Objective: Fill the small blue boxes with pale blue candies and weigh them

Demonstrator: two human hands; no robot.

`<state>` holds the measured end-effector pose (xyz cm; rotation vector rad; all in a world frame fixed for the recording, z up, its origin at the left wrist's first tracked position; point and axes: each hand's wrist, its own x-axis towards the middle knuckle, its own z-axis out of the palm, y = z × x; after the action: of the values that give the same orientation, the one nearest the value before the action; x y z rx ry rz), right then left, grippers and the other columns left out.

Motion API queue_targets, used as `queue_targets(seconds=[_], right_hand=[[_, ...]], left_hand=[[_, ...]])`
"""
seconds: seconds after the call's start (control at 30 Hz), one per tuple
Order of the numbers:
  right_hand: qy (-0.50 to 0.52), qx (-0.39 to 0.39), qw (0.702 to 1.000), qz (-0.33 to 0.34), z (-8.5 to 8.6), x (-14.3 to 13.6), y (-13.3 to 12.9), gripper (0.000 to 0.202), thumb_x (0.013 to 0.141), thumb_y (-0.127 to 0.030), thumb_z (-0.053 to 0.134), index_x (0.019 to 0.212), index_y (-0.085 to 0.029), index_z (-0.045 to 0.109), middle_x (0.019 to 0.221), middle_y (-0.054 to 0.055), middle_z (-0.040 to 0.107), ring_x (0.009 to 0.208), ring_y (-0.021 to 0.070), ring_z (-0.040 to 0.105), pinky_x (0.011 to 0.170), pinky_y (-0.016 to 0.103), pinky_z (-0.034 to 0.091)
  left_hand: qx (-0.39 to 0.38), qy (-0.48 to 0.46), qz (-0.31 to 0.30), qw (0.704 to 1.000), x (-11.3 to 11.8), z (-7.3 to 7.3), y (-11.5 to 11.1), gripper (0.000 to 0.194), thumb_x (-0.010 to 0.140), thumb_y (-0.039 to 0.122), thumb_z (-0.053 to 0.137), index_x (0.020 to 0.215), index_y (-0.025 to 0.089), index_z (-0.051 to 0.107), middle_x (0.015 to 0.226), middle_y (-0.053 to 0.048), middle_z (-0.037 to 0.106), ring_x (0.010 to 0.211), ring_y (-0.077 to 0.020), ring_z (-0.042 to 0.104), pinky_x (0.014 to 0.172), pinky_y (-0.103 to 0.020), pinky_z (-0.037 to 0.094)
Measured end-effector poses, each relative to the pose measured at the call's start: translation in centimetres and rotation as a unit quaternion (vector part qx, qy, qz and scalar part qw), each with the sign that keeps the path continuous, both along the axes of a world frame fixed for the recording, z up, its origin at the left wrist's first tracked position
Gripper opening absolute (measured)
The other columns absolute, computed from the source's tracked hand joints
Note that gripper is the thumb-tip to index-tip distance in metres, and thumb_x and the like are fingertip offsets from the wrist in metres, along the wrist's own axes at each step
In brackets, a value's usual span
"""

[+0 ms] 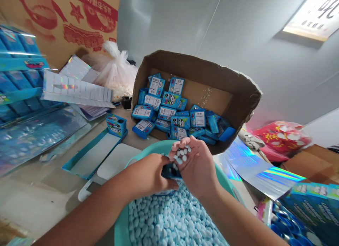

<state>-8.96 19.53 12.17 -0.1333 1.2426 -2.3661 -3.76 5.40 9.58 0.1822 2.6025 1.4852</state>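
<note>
My left hand (155,170) is wrapped round a small blue candy box (171,172), held over a turquoise basin (121,221). Cupped beside the box's dark top is my right hand (201,165), with several pale blue candies (182,155) lying in its palm and fingers. A few candies are at the box's opening, close to the edge of the right palm. Below both hands, the basin holds a deep layer of loose pale blue candies (169,219). Part of the box is hidden by my left fingers.
Behind the basin, a tilted cardboard carton (225,80) holds several blue candy boxes (166,113). To the left are a blue tray (90,157) with one box standing in it, a white scale (116,159) and stacked display packs (21,69). Silvery sheets (259,168) lie right.
</note>
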Motion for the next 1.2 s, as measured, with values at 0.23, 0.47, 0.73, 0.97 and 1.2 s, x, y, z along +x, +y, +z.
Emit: queue_targets(seconds=[0.23,0.47,0.73,0.97,1.2], right_hand=[[0.0,0.047,0.999,-0.004,0.1,0.2,0.0,0.04,0.08,-0.056,0.068,0.063,-0.02,0.062,0.076,0.006,0.073,0.065,0.02,0.065,0.068,0.031,0.05],[0.016,0.037,0.999,0.001,0.7,0.5,0.0,0.046,0.081,-0.061,0.066,0.059,-0.021,0.062,0.081,0.008,0.076,0.076,0.0226,0.067,0.084,0.036,0.05],[0.105,0.023,0.994,0.025,1.1,0.4,0.4,0.052,0.085,-0.067,0.06,0.063,-0.022,0.071,0.093,0.008,0.076,0.095,0.0265,0.067,0.096,0.042,0.047],[0.176,0.034,0.983,0.032,1.4,0.6,0.3,0.069,0.088,-0.078,0.044,0.078,-0.021,0.08,0.09,0.01,0.077,0.099,0.0286,0.068,0.102,0.043,0.044],[0.234,0.061,0.97,-0.016,1.6,-0.1,1.5,0.06,0.093,-0.07,0.046,0.112,-0.022,0.076,0.098,0.01,0.077,0.105,0.0289,0.068,0.103,0.046,0.043]], left_hand=[[-0.044,0.033,-0.025,0.998,0.0,0.0,0.1,0.051,0.074,0.043,0.08,0.123,0.034,0.07,0.116,-0.003,0.074,0.1,-0.0324,0.069,0.082,-0.039,0.051],[0.025,0.056,-0.039,0.997,0.0,0.5,-0.3,0.042,0.072,0.034,0.081,0.114,0.03,0.074,0.109,0.0,0.076,0.098,-0.0287,0.07,0.088,-0.037,0.051],[0.049,0.086,0.003,0.995,-0.3,1.4,0.0,0.034,0.076,0.026,0.076,0.11,0.029,0.075,0.116,0.003,0.074,0.108,-0.0256,0.067,0.092,-0.032,0.049],[0.022,0.084,0.033,0.996,-0.3,0.8,0.0,0.026,0.076,0.034,0.078,0.101,0.026,0.076,0.103,0.003,0.076,0.097,-0.0227,0.069,0.081,-0.03,0.051],[-0.012,0.104,0.083,0.991,-0.3,1.0,0.2,0.019,0.077,0.038,0.077,0.086,0.022,0.072,0.089,0.001,0.073,0.082,-0.0198,0.067,0.066,-0.028,0.045]])
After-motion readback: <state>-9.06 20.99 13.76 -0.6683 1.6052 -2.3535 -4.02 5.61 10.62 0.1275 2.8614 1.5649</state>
